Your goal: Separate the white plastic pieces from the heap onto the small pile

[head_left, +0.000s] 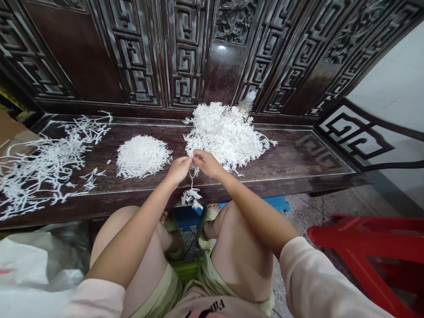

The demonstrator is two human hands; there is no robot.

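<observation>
My left hand (pixel 180 169) and my right hand (pixel 208 163) meet over the front of the dark wooden bench, their fingertips pinched together. Between them they grip a white artificial sprig (pixel 191 195), whose thin stem hangs down past the bench edge and ends in feathery tufts. Just behind my right hand rises a large heap of white tufted sprigs (pixel 225 132). A low round pile of small white pieces (pixel 143 155) lies to the left of my left hand. Farther left, bare branching white stems (pixel 49 163) are spread in a tangle. My fingers hide the top of the held sprig.
A carved wooden backrest (pixel 221 66) stands behind the bench seat (pixel 298 154). A clear bottle (pixel 248 100) is behind the heap. At the lower right is a red plastic stool (pixel 357 243); a whitish plastic bag (pixel 39 265) sits lower left. Something blue (pixel 278 203) lies beneath the bench.
</observation>
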